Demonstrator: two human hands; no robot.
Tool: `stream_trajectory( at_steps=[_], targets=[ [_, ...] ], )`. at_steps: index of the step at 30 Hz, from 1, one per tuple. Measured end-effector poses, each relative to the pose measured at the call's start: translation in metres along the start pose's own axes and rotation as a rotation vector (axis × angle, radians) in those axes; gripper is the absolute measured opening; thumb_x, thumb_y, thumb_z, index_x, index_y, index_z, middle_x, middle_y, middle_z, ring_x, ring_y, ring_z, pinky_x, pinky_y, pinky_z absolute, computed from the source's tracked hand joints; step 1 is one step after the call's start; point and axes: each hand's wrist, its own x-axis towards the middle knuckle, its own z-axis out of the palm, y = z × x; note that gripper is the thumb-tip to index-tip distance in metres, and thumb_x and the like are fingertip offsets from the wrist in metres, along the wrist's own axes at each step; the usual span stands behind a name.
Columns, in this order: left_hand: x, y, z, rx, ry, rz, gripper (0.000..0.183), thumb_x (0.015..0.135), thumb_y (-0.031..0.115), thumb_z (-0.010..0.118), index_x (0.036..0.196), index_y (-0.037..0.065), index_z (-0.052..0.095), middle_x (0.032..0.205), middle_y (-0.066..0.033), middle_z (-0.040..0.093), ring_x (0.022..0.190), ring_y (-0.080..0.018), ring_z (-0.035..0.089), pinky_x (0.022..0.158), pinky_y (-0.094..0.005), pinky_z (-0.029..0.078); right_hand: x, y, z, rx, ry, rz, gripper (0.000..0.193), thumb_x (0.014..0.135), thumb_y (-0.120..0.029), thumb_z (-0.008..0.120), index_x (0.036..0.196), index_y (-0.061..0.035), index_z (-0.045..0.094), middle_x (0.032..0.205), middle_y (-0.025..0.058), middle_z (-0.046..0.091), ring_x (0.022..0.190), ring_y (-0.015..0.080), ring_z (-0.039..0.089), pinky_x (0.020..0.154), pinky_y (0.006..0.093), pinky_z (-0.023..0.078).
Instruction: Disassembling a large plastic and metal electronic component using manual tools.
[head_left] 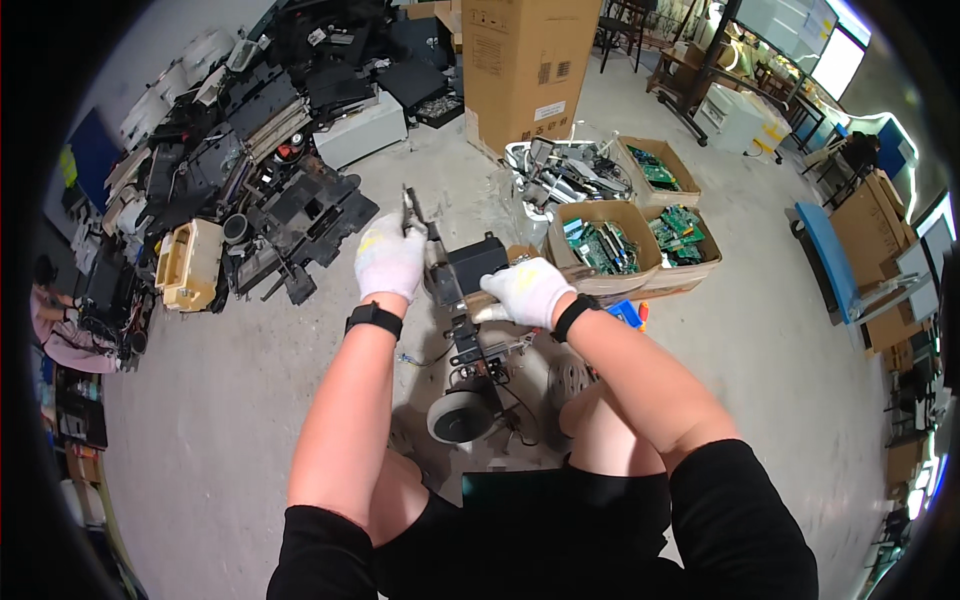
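In front of me is a dark metal frame (467,338) with wires and small brackets along it. My left hand (388,260), in a white glove, is closed round the upper end of its long bar. My right hand (532,290), gloved too, grips the frame's right side, lower down. Between the hands sits a black box-shaped part (478,265); I cannot tell if it is fixed to the frame. A grey wheel (460,417) lies below, near my feet. Whether it joins the frame is unclear.
Cardboard boxes of green circuit boards (602,245) and a white bin of metal parts (512,158) stand beyond my right hand. A tall carton (525,75) is behind them. Dismantled dark machine parts (310,225) pile up at left, near another person (70,335). A blue cart (828,262) stands right.
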Motion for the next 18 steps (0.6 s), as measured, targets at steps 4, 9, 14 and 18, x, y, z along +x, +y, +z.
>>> stream_trajectory(
  at_steps=[4, 9, 14, 18],
  targets=[
    [0.0, -0.021, 0.021, 0.037, 0.057, 0.22, 0.042, 0.099, 0.041, 0.056, 0.109, 0.002, 0.067, 0.098, -0.0236, 0.069, 0.093, -0.0417, 0.066, 0.083, -0.051, 0.051, 0.005, 0.022, -0.002, 0.019, -0.046, 0.087, 0.055, 0.092, -0.065, 0.059, 0.098, -0.0114, 0.071, 0.091, 0.0146, 0.074, 0.089, 0.036, 0.072, 0.077, 0.0482, 0.056],
    [-0.097, -0.071, 0.085, -0.674, -0.48, -0.377, 0.039, 0.111, 0.041, 0.043, 0.125, 0.008, 0.058, 0.081, -0.002, 0.054, 0.063, -0.0158, 0.054, 0.059, -0.0325, 0.048, 0.014, 0.043, -0.007, 0.01, -0.06, 0.117, 0.053, 0.092, -0.064, 0.058, 0.105, -0.0135, 0.069, 0.089, 0.0142, 0.073, 0.087, 0.0356, 0.071, 0.074, 0.0472, 0.056],
    [-0.105, -0.016, 0.076, -1.121, -0.548, -0.79, 0.032, 0.11, 0.033, 0.048, 0.127, 0.008, 0.058, 0.088, -0.0033, 0.061, 0.071, -0.0143, 0.062, 0.061, -0.0285, 0.052, 0.024, 0.044, -0.016, 0.065, -0.101, 0.165, 0.049, 0.091, -0.06, 0.06, 0.103, -0.0135, 0.073, 0.097, 0.0137, 0.076, 0.094, 0.0345, 0.073, 0.08, 0.0465, 0.056],
    [-0.101, -0.017, 0.083, -1.198, -0.379, -0.737, 0.029, 0.109, 0.025, 0.053, 0.126, 0.002, 0.059, 0.096, -0.0066, 0.065, 0.078, -0.0152, 0.068, 0.068, -0.0276, 0.058, 0.035, 0.04, -0.017, 0.072, -0.16, 0.145, 0.048, 0.09, -0.057, 0.062, 0.101, -0.0123, 0.072, 0.097, 0.0156, 0.076, 0.092, 0.0349, 0.073, 0.079, 0.0467, 0.057]
  ],
)
